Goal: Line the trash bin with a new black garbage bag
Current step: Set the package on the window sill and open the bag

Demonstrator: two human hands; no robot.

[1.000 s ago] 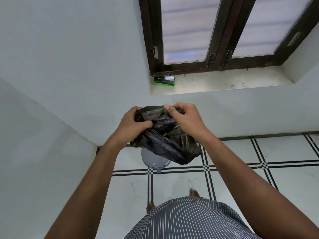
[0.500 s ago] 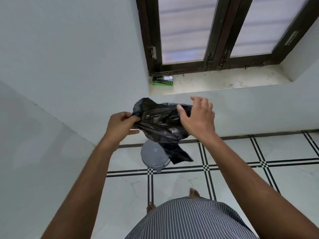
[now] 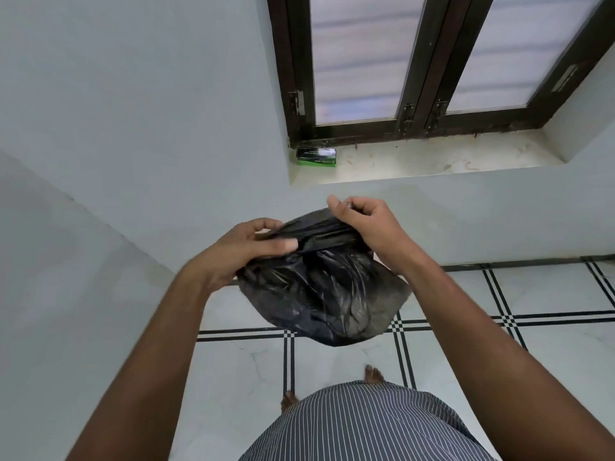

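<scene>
Head view looks down past two bare forearms at a black garbage bag (image 3: pixel 326 294) held in the air in front of the person, above a white tiled floor (image 3: pixel 549 294) crossed by dark double lines. The left hand (image 3: pixel 246 251) grips the bag's upper left edge, its fingers (image 3: pixel 266 224) curled over the top of the plastic and the thumb pressed flat along the near side. The right hand (image 3: pixel 369 224) pinches the upper right edge, fingers closed tight on a gathered fold of the film (the thumb tip sticks up just above the crease). Between the two hands the top edge of the bag runs as a taut, folded ridge, and below it the rest of the bag hangs in a crumpled, glossy bulge whose lowest part overlaps a crossing of the floor lines. The trash bin cannot be seen; the bag covers the floor directly beneath the hands. Bare toes (image 3: pixel 374 374) and a striped garment (image 3: pixel 366 427) show at the bottom edge of the view. Beyond the hands a pale wall rises to a recessed window sill (image 3: pixel 432 161), where a small green and black box (image 3: pixel 316 156) lies at the sill's left end, just beside the dark window frame (image 3: pixel 412 94).
</scene>
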